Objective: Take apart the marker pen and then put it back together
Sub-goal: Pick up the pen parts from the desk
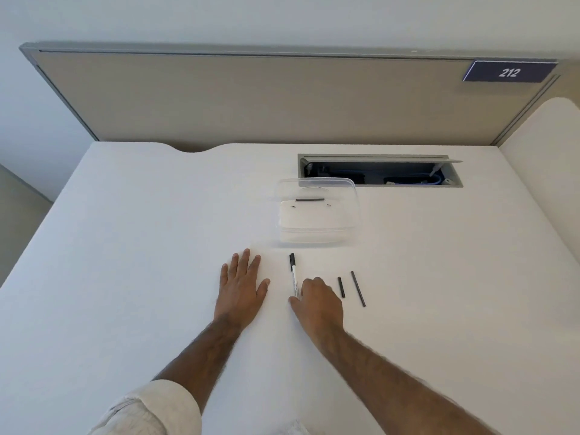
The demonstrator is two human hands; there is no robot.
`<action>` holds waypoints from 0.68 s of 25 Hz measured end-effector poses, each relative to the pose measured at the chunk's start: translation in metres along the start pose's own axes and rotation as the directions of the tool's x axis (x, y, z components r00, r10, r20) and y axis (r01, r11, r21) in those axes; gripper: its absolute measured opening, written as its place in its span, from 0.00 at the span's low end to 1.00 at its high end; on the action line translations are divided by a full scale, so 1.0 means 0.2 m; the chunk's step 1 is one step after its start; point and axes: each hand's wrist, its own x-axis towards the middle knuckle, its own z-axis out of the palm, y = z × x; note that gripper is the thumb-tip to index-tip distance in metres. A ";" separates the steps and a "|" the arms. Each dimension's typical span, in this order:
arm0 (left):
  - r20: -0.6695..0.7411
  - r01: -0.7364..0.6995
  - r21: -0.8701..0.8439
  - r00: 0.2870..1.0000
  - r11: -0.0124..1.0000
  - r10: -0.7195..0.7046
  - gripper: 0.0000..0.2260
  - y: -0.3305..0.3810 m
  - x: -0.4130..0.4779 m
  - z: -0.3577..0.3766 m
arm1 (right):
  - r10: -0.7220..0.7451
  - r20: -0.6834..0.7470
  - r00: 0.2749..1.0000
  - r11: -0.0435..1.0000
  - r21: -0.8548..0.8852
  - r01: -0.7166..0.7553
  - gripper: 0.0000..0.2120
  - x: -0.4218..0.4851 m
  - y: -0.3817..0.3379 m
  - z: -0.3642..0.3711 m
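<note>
You have a single wide-angle view, worn on your head, looking forward and steeply down across the white desk (125, 246) toward the beige partition panel (219, 98) at its far edge. It sits close above the near part of the desk, so both your forearms enter from the bottom edge and your left hand (241, 285) and right hand (318, 301) lie just below the centre. The lens bends the desk edges and panel outward, and with no second view, nothing is shared.
</note>
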 end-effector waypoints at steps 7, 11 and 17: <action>-0.053 -0.383 0.114 0.919 0.917 0.391 0.18 0.15 -0.06 -0.07 | 0.032 -0.034 0.999 0.999 0.040 -0.031 0.08 0.01 -0.01 -0.02; -0.056 -0.501 0.206 0.851 0.840 0.522 0.14 0.22 -0.02 -0.13 | -0.095 -0.101 0.990 0.994 0.053 0.100 0.07 -0.03 0.01 -0.05; -0.026 -0.524 0.087 0.849 0.847 0.527 0.08 0.27 0.01 -0.22 | -0.309 -0.172 0.935 0.949 0.010 0.315 0.07 -0.05 0.09 -0.17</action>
